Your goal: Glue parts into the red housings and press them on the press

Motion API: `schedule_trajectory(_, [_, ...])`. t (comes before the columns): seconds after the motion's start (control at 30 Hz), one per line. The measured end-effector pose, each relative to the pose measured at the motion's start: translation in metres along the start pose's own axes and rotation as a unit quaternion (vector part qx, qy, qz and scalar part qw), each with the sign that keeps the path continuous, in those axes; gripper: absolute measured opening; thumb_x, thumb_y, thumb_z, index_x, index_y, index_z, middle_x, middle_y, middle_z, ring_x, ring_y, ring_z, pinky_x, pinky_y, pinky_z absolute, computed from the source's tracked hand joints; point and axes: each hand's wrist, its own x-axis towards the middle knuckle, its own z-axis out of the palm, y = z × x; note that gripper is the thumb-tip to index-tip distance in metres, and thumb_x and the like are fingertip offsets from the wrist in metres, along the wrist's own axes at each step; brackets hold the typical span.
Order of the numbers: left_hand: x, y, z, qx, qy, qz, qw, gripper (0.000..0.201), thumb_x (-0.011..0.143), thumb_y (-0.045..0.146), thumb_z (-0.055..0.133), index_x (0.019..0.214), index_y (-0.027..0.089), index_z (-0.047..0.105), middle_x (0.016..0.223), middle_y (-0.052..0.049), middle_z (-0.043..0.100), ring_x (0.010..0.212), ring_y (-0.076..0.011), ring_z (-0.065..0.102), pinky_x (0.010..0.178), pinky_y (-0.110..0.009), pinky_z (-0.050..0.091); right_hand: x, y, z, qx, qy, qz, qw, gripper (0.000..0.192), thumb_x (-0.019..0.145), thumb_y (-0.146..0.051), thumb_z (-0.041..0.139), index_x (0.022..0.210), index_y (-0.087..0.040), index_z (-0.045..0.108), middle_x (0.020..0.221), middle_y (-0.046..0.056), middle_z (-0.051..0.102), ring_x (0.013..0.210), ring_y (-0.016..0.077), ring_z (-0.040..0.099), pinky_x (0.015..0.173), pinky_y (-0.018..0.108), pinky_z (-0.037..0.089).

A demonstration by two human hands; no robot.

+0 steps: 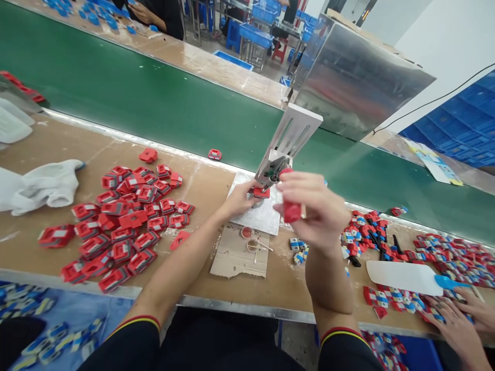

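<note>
My left hand [240, 200] reaches to the foot of an upright metal toggle press [291, 126], its fingers closed on a small red plastic part [262, 192] under the press head. My right hand [319, 208], slightly blurred, is wrapped round the press's red lever handle [292, 210]. The press stands on a pale metal base plate [263, 220]. In front of the plate lies a piece of cardboard [228, 255], with a small dish of red stuff [247, 232], another small dish and cotton swabs [265, 246] on it.
A heap of red-and-grey parts [124, 221] lies left, beside a white cloth [50, 185]. Red, white and blue pieces [444, 252] are piled right, near a white paddle [402, 276] and a co-worker's hands [452, 319]. A green conveyor belt [154, 98] runs behind, carrying a red part [214, 154].
</note>
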Motion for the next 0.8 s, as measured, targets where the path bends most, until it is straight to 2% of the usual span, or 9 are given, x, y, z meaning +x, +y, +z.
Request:
schedule_trajectory(0.07, [-0.002,0.002,0.0,0.008,-0.001,0.003,1.0,0.031,0.078,0.014,0.068,0.108,0.019,0.071,0.109,-0.007,0.08,0.104,-0.0255,0.075,0.099,-0.04,0.059,-0.029,-0.008,0.005,0.004,-0.04,0.026,0.999,0.032,0.093,-0.015,0.069,0.117,-0.037,0.072,0.121,0.001,0.077,0.12,0.0264,0.073,0.1,0.052,0.064])
schedule_trajectory(0.1, [-0.002,0.003,0.001,0.013,0.001,0.003,1.0,0.029,0.079,0.015,0.068,0.107,0.019,0.072,0.108,-0.007,0.08,0.102,-0.0251,0.075,0.097,-0.04,0.06,-0.044,-0.01,0.009,0.012,-0.035,0.071,0.997,0.03,0.093,-0.016,0.068,0.114,-0.037,0.072,0.13,0.002,0.074,0.129,0.0272,0.069,0.105,0.053,0.061])
schedule_trajectory(0.17, [-0.003,0.002,0.002,0.022,0.007,-0.002,1.0,0.026,0.079,0.015,0.068,0.105,0.019,0.072,0.104,-0.006,0.08,0.095,-0.0236,0.075,0.093,-0.039,0.061,-0.07,-0.013,0.019,0.058,0.041,0.188,0.98,0.023,0.095,-0.023,0.068,0.114,-0.037,0.069,0.145,0.004,0.064,0.141,0.0279,0.06,0.11,0.053,0.058])
schedule_trajectory(0.23, [-0.003,0.001,0.004,0.025,0.014,-0.007,1.0,0.026,0.079,0.015,0.068,0.104,0.018,0.072,0.101,-0.006,0.081,0.091,-0.0223,0.075,0.09,-0.037,0.061,-0.084,-0.015,0.028,0.16,0.115,0.317,0.928,0.016,0.097,-0.04,0.069,0.111,-0.033,0.063,0.145,0.007,0.063,0.137,0.0282,0.063,0.103,0.051,0.061])
schedule_trajectory(0.27, [-0.004,0.001,0.005,0.026,0.016,-0.009,0.999,0.027,0.079,0.015,0.068,0.106,0.018,0.072,0.101,-0.005,0.081,0.091,-0.0219,0.075,0.09,-0.036,0.061,-0.085,-0.017,0.031,0.224,0.127,0.373,0.891,0.026,0.096,-0.051,0.069,0.106,-0.03,0.059,0.139,0.009,0.066,0.129,0.0285,0.068,0.097,0.049,0.064])
schedule_trajectory(0.37, [-0.006,0.003,0.006,0.028,0.019,-0.01,0.999,0.031,0.08,0.015,0.069,0.111,0.018,0.073,0.103,-0.006,0.081,0.094,-0.0217,0.075,0.092,-0.035,0.06,-0.067,-0.022,0.034,0.381,0.076,0.467,0.794,0.055,0.084,-0.074,0.074,0.092,-0.027,0.046,0.109,0.008,0.075,0.096,0.0264,0.078,0.074,0.041,0.066])
schedule_trajectory(0.43, [-0.007,0.006,0.006,0.03,0.021,-0.007,0.999,0.032,0.081,0.015,0.07,0.113,0.017,0.073,0.104,-0.006,0.082,0.095,-0.022,0.075,0.092,-0.035,0.06,-0.049,-0.026,0.034,0.415,0.06,0.492,0.762,0.06,0.079,-0.068,0.083,0.086,-0.028,0.039,0.093,0.003,0.076,0.077,0.0215,0.076,0.065,0.036,0.064])
schedule_trajectory(0.57, [-0.006,0.008,0.006,0.036,0.03,0.0,0.999,0.027,0.081,0.019,0.073,0.107,0.017,0.075,0.102,-0.005,0.081,0.092,-0.022,0.074,0.088,-0.034,0.059,-0.028,-0.032,0.032,0.42,0.083,0.508,0.747,0.061,0.077,-0.046,0.092,0.082,-0.027,0.035,0.08,-0.005,0.073,0.061,0.0133,0.07,0.06,0.027,0.059])
schedule_trajectory(0.8, [-0.003,0.004,0.006,0.034,0.032,0.007,0.999,0.028,0.081,0.012,0.074,0.108,0.018,0.076,0.108,-0.006,0.082,0.1,-0.0228,0.076,0.095,-0.036,0.06,-0.036,-0.033,0.028,0.412,0.079,0.509,0.752,0.061,0.078,-0.052,0.09,0.083,-0.028,0.034,0.079,-0.005,0.072,0.059,0.0148,0.068,0.052,0.028,0.056])
